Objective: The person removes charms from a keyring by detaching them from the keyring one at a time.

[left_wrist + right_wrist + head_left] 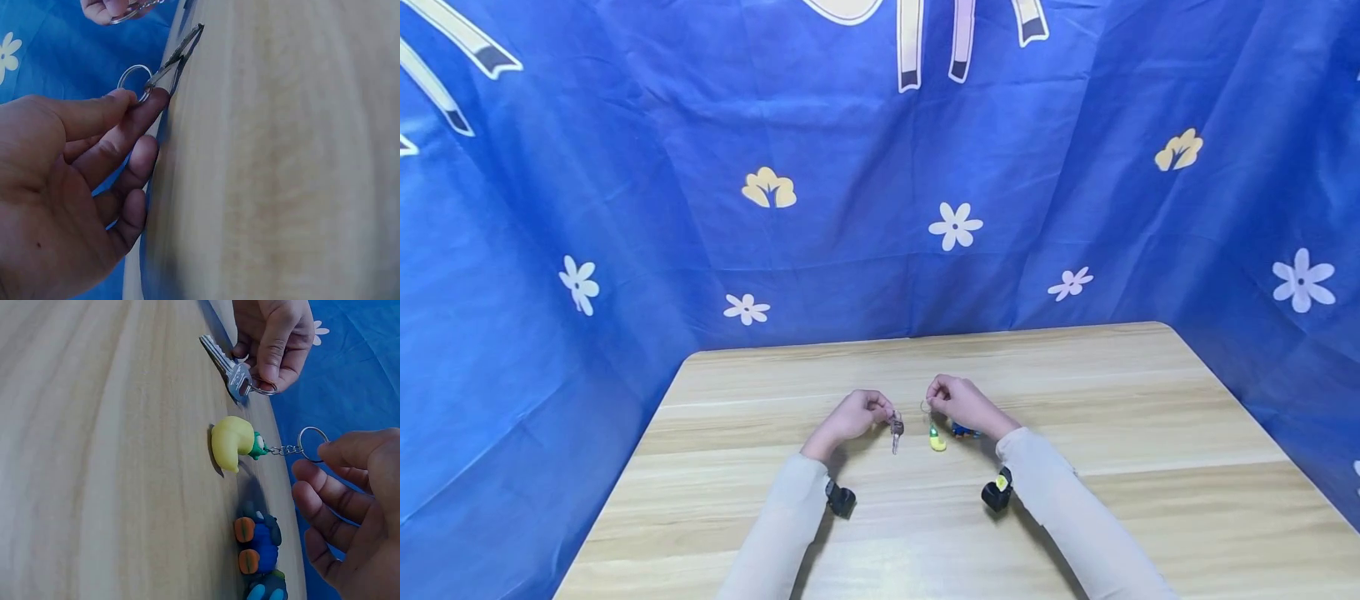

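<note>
My left hand (856, 414) pinches a metal split ring between thumb and forefinger. Metal keys (897, 432) hang from that ring; in the right wrist view the notched key (238, 380) lies close over the tabletop. Across from it, my right hand (962, 402) pinches the ring of a keychain. Its short chain (285, 450) leads to a yellow, curved charm (231, 440) with a green top, right at the table surface. The two rings are apart, side by side.
Beneath the right hand lies a small blue figure (267, 544) with orange feet, next to a dark piece with light blue parts (267, 590). All is over a wood-grain table (1150, 417), with a blue patterned curtain (850, 275) behind and at both sides.
</note>
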Demonstrator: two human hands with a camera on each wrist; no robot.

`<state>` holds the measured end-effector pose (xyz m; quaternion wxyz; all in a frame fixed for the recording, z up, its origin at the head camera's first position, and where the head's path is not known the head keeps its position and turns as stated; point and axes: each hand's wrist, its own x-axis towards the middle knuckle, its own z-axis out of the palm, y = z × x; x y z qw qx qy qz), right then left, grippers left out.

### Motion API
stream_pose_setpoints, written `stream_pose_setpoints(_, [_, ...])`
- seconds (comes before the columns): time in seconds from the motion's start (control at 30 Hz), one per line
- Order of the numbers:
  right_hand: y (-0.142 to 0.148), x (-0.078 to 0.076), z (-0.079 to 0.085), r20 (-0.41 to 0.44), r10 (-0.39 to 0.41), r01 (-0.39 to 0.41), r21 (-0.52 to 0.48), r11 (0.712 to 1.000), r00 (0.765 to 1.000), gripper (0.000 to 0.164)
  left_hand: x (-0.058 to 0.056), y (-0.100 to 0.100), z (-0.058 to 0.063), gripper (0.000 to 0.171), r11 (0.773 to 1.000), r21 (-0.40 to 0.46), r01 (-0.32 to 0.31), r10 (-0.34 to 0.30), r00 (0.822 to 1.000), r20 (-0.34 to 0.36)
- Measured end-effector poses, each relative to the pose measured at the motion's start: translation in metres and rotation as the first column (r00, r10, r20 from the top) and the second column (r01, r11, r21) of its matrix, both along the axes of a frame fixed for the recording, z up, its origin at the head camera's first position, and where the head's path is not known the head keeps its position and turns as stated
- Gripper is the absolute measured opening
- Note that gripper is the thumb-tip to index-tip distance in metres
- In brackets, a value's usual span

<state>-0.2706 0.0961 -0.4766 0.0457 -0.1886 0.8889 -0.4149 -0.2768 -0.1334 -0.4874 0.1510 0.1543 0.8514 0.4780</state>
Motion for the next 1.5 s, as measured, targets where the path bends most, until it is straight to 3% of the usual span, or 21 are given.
stream_pose_setpoints(0.47, [-0.003,-0.020,-0.008,0.001,-0.029,0.029,0.105,0.994,1.000,0.006,-0.006,0.004,-0.002,0.012,0.991,-0.102,-0.087,0.083,0.996,-0.045])
stream_pose_setpoints(0.7, [-0.009,-0.026,-0.006,-0.041,-0.066,0.074,0.240,0.968,0.997,0.009,-0.006,0.004,0.001,0.015,0.981,-0.074,-0.177,0.180,0.983,0.034])
stream_pose_setpoints(0.9, [-0.013,-0.026,-0.004,-0.077,-0.128,0.147,0.343,0.928,0.989,0.009,-0.007,0.002,-0.001,0.016,0.979,-0.016,-0.202,0.203,0.976,0.078])
stream_pose_setpoints(1.03, [-0.012,-0.025,0.001,-0.073,-0.156,0.171,0.342,0.924,0.985,0.017,-0.007,0.000,0.000,0.016,0.977,0.030,-0.209,0.206,0.975,0.077])
stream_pose_setpoints(1.13, [-0.007,-0.024,0.007,-0.076,-0.163,0.178,0.300,0.937,0.984,0.018,-0.004,0.000,0.006,0.017,0.976,0.055,-0.212,0.208,0.976,0.070])
stream_pose_setpoints(1.33, [0.013,-0.020,0.017,-0.138,-0.130,0.157,0.205,0.966,0.982,0.021,-0.002,-0.006,0.012,0.021,0.975,0.060,-0.216,0.218,0.976,-0.019])
stream_pose_setpoints(1.5, [0.035,-0.012,0.021,-0.218,-0.095,0.138,0.194,0.971,0.971,0.032,-0.001,-0.013,0.017,0.029,0.969,0.015,-0.249,0.247,0.954,-0.171])
